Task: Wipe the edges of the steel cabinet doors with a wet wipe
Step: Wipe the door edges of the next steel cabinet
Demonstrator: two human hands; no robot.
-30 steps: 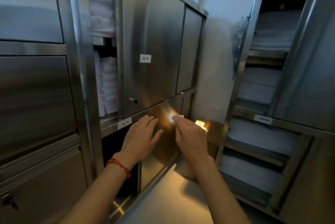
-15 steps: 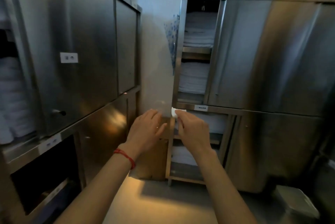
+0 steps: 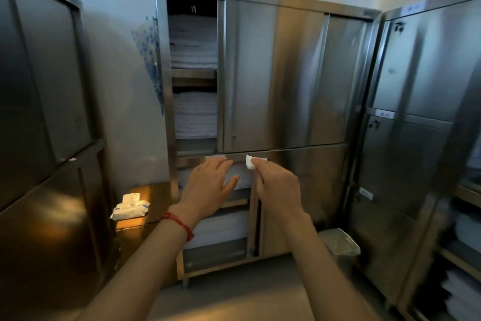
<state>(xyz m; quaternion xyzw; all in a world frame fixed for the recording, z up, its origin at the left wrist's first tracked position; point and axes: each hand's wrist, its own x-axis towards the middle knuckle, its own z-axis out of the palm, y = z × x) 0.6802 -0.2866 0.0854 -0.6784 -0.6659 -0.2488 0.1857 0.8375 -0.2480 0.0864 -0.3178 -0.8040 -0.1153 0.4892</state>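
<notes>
Right grip: the right hand [image 3: 277, 185] pinches a small white wipe [image 3: 250, 162] between thumb and fingertips; the other fingers are curled.
Wipe: crumpled, raised in front of the centre cabinet [image 3: 273, 86], at the level of the rail [image 3: 299, 150] that divides the upper doors from the lower ones. Contact between wipe and steel cannot be told.
Left grip: the left hand [image 3: 208, 185] is wide, fingers straight and slightly spread, palm turned away, holding nothing. It is just left of the right hand, at about the same height, apart from it.
Bracelet: a red cord bracelet [image 3: 179, 224] lies round the left wrist.
Centre cabinet: steel, far from the viewer. Upper door [image 3: 250, 73] is slid right, leaving the left compartment open. Lower door [image 3: 304, 198] stands to the right of the open lower compartment.
Towels: folded white towels [image 3: 194, 112] are stacked on the open shelves, upper and lower.
Pack: a wipe pack [image 3: 130, 209] with its flap raised lies on a low steel surface, left of the centre cabinet.
Bin: a lined bin [image 3: 339, 242] stands on the floor at the lower right of the centre cabinet.
Side cabinets: one steel cabinet at near left [image 3: 44, 112], one at right [image 3: 426, 112].
</notes>
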